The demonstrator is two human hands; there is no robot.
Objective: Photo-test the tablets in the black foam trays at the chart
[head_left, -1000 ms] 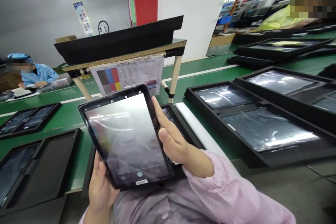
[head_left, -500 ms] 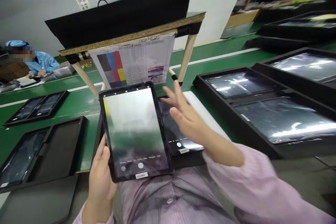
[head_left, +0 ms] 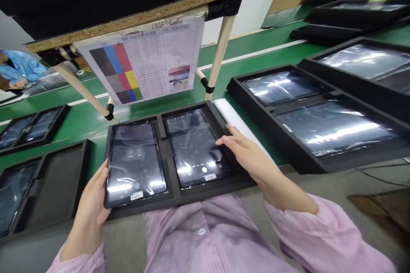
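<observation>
My left hand (head_left: 92,196) grips the left edge of a tablet (head_left: 136,158), thumb on its rim. This tablet lies in or just over the left recess of a black foam tray (head_left: 174,166); its left edge overlaps the tray's rim, and I cannot tell if it rests fully. In the right recess lies a second tablet (head_left: 195,145) showing a camera screen with a round white button. My right hand (head_left: 245,149) is open above the tray's right rim, fingers stretched towards the second tablet's right edge. Both tablets have a small white label at the bottom.
A stand with a printed colour chart (head_left: 147,59) rises behind the tray. White foam (head_left: 235,119) lies to its right, then a black tray of tablets (head_left: 307,115). At left sits a half-filled tray (head_left: 54,183). A co-worker in blue (head_left: 24,66) is at far left.
The left tablet has come down from in front of me to the tray's left recess, its screen now dark. My right hand has moved right and down to the second tablet's edge.
</observation>
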